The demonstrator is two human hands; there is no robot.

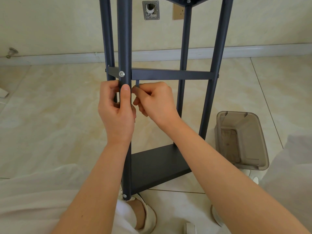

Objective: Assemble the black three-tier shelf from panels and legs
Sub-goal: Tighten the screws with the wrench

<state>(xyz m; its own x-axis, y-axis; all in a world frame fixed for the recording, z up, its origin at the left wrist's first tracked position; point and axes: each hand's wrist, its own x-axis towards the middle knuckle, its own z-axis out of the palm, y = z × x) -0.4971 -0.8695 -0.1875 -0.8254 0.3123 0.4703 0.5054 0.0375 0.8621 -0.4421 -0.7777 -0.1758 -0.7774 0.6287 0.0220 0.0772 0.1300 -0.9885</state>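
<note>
The black shelf (217,48) is standing upright on the tiled floor (50,115), just in front of the sitting person and between the knees. Its front leg (124,39) is rising in the middle of the view, and a silver screw (121,74) is sitting in this leg at the level of the middle panel (170,74). The bottom panel (157,166) is lying low, near the floor.

The left hand (118,112) is gripping the front leg just under the middle panel, with the fingers curled around it and the thumb lying straight up along the tube. The right hand (155,100) is just beside it, to the right of the leg, and is pinching a small hex key (137,83) between thumb and fingertips. The short end of the key is pointing up and reaching the lower edge of the middle panel.

A grey see-through plastic bin (243,141) is standing on the floor to the right of the shelf. Behind the shelf, a wall socket (178,11) is showing on the pale wall.
</note>
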